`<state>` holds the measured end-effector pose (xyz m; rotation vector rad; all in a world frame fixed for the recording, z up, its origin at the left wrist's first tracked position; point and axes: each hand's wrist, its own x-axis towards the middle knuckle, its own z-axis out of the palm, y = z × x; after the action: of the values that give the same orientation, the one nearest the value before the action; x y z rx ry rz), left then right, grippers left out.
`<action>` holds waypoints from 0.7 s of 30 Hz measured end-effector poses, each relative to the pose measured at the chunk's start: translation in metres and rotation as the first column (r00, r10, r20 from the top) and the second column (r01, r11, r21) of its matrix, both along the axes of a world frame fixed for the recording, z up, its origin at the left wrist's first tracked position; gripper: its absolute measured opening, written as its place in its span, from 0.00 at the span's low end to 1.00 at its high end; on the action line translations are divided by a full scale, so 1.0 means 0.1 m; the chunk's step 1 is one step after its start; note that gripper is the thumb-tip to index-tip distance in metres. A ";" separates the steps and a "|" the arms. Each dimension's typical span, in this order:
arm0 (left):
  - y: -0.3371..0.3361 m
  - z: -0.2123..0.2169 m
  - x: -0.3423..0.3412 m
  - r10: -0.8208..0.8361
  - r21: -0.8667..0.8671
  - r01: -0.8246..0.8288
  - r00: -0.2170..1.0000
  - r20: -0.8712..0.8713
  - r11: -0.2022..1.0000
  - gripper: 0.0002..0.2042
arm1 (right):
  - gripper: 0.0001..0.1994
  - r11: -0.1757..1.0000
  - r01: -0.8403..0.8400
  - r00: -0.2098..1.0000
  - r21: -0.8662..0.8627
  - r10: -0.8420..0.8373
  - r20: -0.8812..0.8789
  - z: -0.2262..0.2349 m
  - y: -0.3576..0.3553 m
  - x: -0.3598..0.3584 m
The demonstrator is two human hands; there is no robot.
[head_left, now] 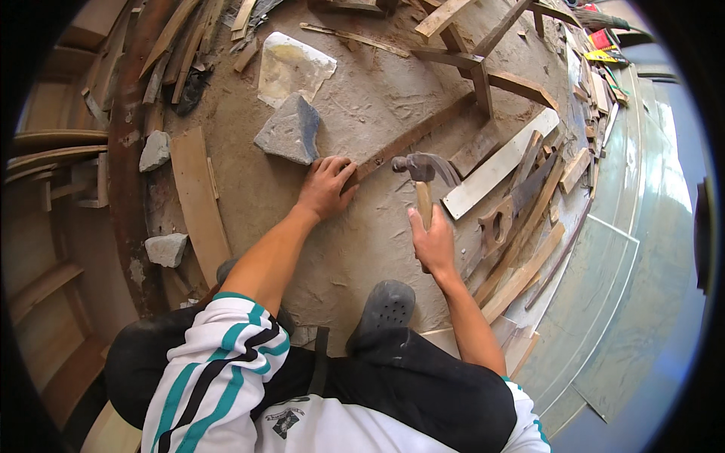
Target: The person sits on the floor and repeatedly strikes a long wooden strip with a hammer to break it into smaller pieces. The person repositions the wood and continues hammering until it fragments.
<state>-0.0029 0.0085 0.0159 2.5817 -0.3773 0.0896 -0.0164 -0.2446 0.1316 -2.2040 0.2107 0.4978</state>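
while the left hand (pixel 326 185) pinches the near end of the bar (pixel 417 137) beside the stone (pixel 283 130), the right hand (pixel 435 245) is wrapped around the handle of the hammer (pixel 424 170) in the head view. the bar lies along the floor (pixel 355 234), stretching toward the frame (pixel 481 89); the hammer's head is apart from it. this looks like steadying the bar for striking; the next move probably calls for a controlled swing that avoids the left hand.

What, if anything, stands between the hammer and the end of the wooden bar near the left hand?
Nothing visible does: in this view only floor shows between the hammer, held in the right hand, and that end of the wooden bar. The stone lies beyond the left hand.
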 end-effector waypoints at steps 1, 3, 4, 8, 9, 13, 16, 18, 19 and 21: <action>-0.02 0.03 -0.01 0.018 -0.012 -0.018 1.000 -0.011 1.000 0.26 | 0.19 1.000 0.012 1.000 0.000 -0.012 -0.027 -0.05 -0.01 0.01; -0.06 0.08 -0.05 0.059 -0.033 -0.060 0.998 -0.032 0.998 0.25 | 0.20 1.000 0.029 0.996 0.000 -0.029 -0.080 -0.16 -0.04 0.01; -0.06 0.09 -0.04 0.052 -0.020 -0.053 0.998 -0.043 0.998 0.24 | 0.20 1.000 0.022 0.998 -0.002 -0.022 -0.063 -0.22 -0.08 0.00; -0.03 0.08 -0.05 0.039 0.003 -0.039 0.998 -0.042 0.999 0.22 | 0.21 1.000 -0.014 0.999 -0.017 0.013 -0.052 -0.25 -0.22 -0.08; -0.03 0.08 -0.06 0.038 0.002 -0.038 0.999 -0.028 0.999 0.22 | 0.21 0.999 -0.024 0.998 -0.024 0.022 -0.063 -0.23 -0.27 -0.10; -0.05 0.03 -0.11 0.049 -0.007 -0.049 0.994 0.098 0.999 0.20 | 0.20 1.000 -0.023 0.996 0.003 0.023 -0.084 -0.02 -0.41 -0.17; 0.00 0.04 -0.13 0.039 -0.071 -0.037 0.999 0.029 0.997 0.17 | 0.18 1.000 -0.023 0.994 0.010 0.024 -0.107 0.02 -0.53 -0.24; 0.06 0.07 -0.17 -0.008 -0.074 0.001 0.996 -0.088 0.997 0.15 | 0.18 0.999 -0.020 0.993 0.031 0.024 -0.114 0.03 -0.61 -0.28; 0.08 0.08 -0.18 -0.031 -0.078 0.020 0.989 -0.146 0.997 0.14 | 0.18 0.999 -0.018 0.993 0.042 0.023 -0.119 0.03 -0.62 -0.30; 0.09 0.10 -0.23 -0.072 -0.017 0.071 0.997 -0.035 0.997 0.14 | 0.18 0.999 -0.018 0.992 0.036 0.023 -0.126 0.07 -0.62 -0.31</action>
<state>-0.0263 0.0172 0.0257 2.5475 -0.4530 0.0211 -0.0473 -0.3068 0.1386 -2.1440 0.2451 0.6490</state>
